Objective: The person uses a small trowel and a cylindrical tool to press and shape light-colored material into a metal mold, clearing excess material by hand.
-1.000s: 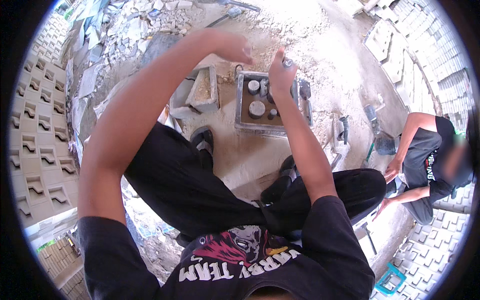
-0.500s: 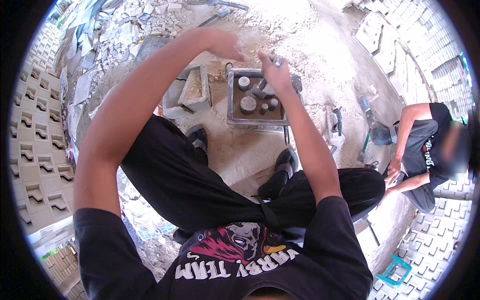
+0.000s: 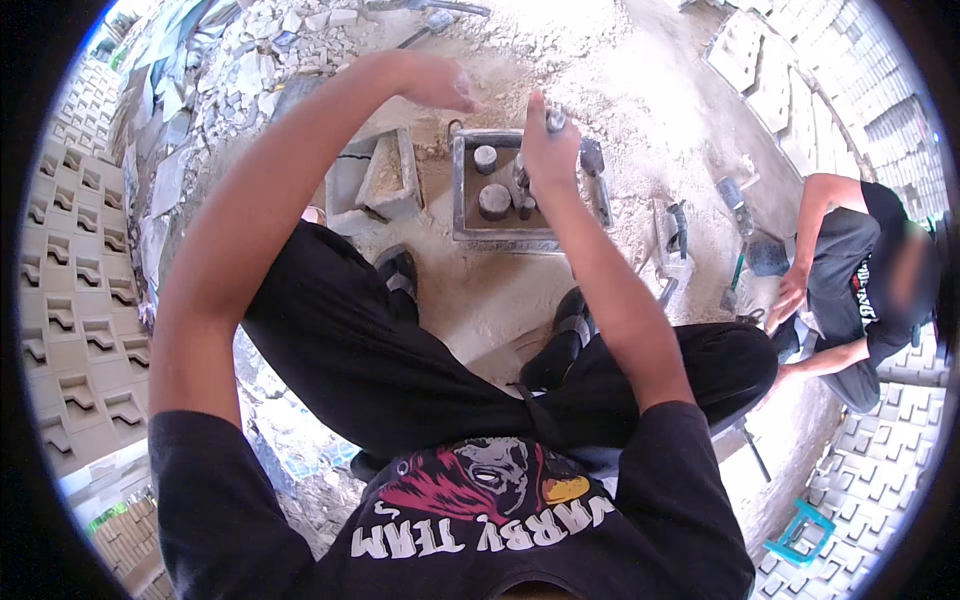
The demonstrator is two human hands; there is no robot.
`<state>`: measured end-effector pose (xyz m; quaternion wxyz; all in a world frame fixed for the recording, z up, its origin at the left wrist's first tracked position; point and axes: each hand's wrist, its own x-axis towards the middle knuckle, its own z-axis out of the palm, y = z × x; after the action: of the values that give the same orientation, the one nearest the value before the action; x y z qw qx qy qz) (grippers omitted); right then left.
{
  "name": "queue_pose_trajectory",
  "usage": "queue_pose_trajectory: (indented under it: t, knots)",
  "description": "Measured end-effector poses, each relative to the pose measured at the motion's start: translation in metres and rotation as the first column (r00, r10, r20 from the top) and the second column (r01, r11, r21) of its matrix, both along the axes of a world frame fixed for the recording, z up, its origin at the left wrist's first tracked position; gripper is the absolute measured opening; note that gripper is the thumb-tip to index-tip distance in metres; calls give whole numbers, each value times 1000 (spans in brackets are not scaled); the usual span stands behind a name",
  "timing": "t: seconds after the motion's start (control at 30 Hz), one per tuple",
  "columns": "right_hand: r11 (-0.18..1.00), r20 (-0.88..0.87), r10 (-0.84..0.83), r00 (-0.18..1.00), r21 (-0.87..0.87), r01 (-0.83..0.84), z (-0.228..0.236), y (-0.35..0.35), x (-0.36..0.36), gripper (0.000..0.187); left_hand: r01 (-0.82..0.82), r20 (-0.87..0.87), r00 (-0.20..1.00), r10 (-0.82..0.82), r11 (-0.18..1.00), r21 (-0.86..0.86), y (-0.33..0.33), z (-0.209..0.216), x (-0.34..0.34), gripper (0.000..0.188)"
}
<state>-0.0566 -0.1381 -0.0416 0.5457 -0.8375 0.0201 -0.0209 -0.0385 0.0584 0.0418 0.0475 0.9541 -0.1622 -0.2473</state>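
Note:
A shallow rectangular grey frame (image 3: 500,234) lies on the ground ahead of me, holding brown sand with round pillar-like pieces standing in it. Two of these, a larger cylinder (image 3: 494,203) and a smaller cylinder (image 3: 485,158), show plainly at its left side. Over the frame's right part, my right hand (image 3: 551,155) is closed around a short grey tool (image 3: 556,121); its lower end is mostly hidden, so its kind is unclear. Beyond the frame's far left corner hovers my left hand (image 3: 440,82), fingers curled together with pale dust on them. Whatever it may hold is hidden.
Left of the frame sits a box-like block (image 3: 402,190) with pale material inside. Broken rubble (image 3: 250,75) covers the far left. At right, hand tools (image 3: 678,232) lie on the dusty ground, and a co-worker (image 3: 840,280) crouches beyond them. A turquoise stool (image 3: 801,534) stands low right.
My left hand has shifted slightly left and away from the frame. My right hand, still around the tool, now sits more upright and covers more of the round pieces.

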Motion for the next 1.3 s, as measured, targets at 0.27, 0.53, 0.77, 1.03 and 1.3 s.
queue_pose_trajectory:
  t: [0.27, 0.53, 0.77, 1.03, 1.3]
  knots:
    - [944, -141, -134, 981, 284, 170, -18, -3, -15, 52, 56, 44, 998, -54, 997, -60, -1, -14, 9, 59]
    - [943, -37, -100, 994, 316, 106, -11, -8, -32, 47, 181, 13, 983, -181, 984, 0, -17, -7, 6, 60]
    - [912, -40, -17, 999, 408, 32, -18, -37, 23, 35, 125, 68, 990, -123, 992, -30, -33, 0, -5, 51]
    - [932, -22, 192, 981, 317, -175, 88, -56, 57, 36, 228, 263, 947, -183, 962, -150, -63, -37, 0, 30]
    - [893, -154, 80, 985, -427, -140, -46, -147, 105, 66, 137, 191, 969, -158, 984, 115, -146, -72, 20, 40]
